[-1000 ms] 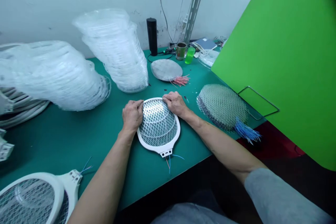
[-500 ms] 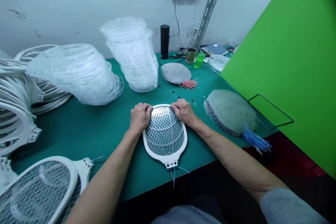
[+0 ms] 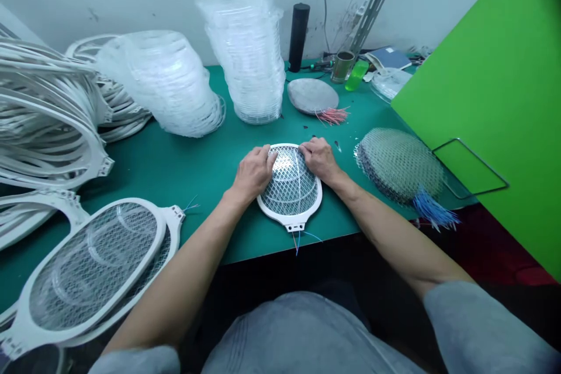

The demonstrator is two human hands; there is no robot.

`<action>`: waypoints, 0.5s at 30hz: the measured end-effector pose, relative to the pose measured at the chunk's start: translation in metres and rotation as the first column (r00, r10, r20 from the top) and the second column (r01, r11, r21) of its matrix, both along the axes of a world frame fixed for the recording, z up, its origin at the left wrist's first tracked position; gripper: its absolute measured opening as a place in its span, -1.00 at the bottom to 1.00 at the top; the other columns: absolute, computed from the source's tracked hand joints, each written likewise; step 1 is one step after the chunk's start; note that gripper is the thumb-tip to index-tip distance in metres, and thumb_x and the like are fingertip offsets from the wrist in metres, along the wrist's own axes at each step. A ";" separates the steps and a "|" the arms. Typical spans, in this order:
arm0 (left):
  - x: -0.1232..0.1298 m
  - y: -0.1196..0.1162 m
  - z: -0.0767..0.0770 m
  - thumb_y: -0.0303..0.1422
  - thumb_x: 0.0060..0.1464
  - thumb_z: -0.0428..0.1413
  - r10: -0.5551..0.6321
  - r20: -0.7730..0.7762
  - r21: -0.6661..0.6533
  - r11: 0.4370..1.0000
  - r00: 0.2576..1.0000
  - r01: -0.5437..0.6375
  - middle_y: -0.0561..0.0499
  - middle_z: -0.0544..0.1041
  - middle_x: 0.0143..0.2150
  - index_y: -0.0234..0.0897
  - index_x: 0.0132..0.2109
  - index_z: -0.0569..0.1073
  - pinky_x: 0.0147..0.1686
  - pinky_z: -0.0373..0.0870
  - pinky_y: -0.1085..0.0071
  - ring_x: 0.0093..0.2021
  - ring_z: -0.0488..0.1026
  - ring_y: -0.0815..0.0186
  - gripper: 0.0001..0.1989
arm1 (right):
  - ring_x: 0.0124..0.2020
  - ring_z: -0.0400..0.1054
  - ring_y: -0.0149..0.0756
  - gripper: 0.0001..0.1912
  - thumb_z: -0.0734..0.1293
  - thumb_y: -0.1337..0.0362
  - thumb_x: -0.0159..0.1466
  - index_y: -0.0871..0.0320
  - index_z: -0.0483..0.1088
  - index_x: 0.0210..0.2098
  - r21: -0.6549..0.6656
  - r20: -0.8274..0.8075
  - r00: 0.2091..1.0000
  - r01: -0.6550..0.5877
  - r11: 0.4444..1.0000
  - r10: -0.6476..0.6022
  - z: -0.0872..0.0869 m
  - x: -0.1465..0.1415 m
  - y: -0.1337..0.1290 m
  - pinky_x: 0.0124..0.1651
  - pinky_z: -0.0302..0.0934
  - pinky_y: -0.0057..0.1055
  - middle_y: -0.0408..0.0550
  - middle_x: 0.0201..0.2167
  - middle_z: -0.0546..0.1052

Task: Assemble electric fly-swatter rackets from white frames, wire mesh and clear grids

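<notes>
Left hand [image 3: 253, 174]: fingers [image 3: 268, 158] lie together, not spread wide, across the upper left of the rim and onto the mesh. Right hand [image 3: 321, 159]: fingers [image 3: 305, 151] sit close together over the upper right of the rim. Whether they grip or only press down cannot be told from this view.

Under both hands, a white plastic fly-swatter frame [image 3: 275, 208] lies flat on the surface, near its front edge, with its neck toward the person. A diamond wire mesh [image 3: 291, 187] fills the oval. Thin lead wires [image 3: 297, 242], blue and reddish, trail from the neck over the edge of the green mat [image 3: 149, 160].

Handling, judged: light and fairly stiff at the rim, but the mesh looks thin and springy, liable to bend under fingertip pressure. Best taken by the plastic rim or neck, leaving the mesh and loose wires free.

Further out, left: two assembled swatters [image 3: 93, 266] lie overlapped, beside a heap of white frames [image 3: 46, 111]. Behind them stand leaning stacks of clear plastic frames [image 3: 245, 52]. To the right sits a pile of wire meshes [image 3: 398, 166] with blue wire ends [image 3: 432, 210]. Ahead, a flat mesh stack [image 3: 312, 96] has pink wire ends [image 3: 333, 117], near a black cylinder [image 3: 298, 38], a tin cup [image 3: 343, 66] and a green plastic cup [image 3: 357, 75]. A green board [image 3: 477, 111] stands at the far right.
</notes>
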State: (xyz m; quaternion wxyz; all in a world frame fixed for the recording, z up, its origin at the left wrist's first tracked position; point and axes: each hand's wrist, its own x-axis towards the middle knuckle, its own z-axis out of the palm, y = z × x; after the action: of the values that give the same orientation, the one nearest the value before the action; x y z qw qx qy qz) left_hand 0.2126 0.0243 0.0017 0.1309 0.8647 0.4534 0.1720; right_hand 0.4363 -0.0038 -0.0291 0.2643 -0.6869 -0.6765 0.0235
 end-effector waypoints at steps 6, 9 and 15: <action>-0.002 -0.035 -0.015 0.03 0.41 -0.22 -0.017 -0.123 -0.063 0.998 0.992 0.009 -0.34 0.04 0.53 -0.48 0.47 0.07 0.45 -0.11 -0.07 0.55 -0.19 -0.13 -0.24 | -0.23 0.23 -0.10 -0.64 0.19 0.25 0.47 0.10 0.54 -0.36 0.026 0.052 0.999 -0.004 1.000 0.003 -0.005 0.003 0.002 -0.04 0.10 -0.20 0.05 -0.34 0.48; 0.001 -0.035 -0.018 0.02 0.40 -0.21 -0.013 -0.139 -0.023 1.000 0.990 0.009 -0.35 0.04 0.53 -0.50 0.47 0.07 0.46 -0.13 -0.07 0.55 -0.18 -0.13 -0.24 | -0.21 0.23 -0.09 -0.64 0.19 0.25 0.48 0.10 0.55 -0.33 0.035 0.071 0.997 0.001 0.999 -0.004 -0.006 0.003 0.004 -0.03 0.10 -0.20 0.06 -0.31 0.49; 0.002 -0.035 -0.012 -0.01 0.40 -0.19 -0.006 -0.175 0.004 1.000 0.985 0.006 -0.40 0.07 0.51 -0.56 0.46 0.12 0.45 -0.08 -0.05 0.53 -0.10 -0.16 -0.24 | -0.20 0.26 -0.13 -0.67 0.22 0.23 0.48 0.15 0.53 -0.34 -0.004 0.105 0.994 -0.021 1.000 0.022 0.000 0.001 0.001 -0.01 0.11 -0.24 0.07 -0.31 0.50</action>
State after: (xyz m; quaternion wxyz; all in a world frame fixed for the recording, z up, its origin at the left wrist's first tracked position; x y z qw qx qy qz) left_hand 0.2145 -0.0108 -0.0102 0.0892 0.8781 0.4601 0.0963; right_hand 0.4371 -0.0028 -0.0295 0.2272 -0.6802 -0.6968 -0.0089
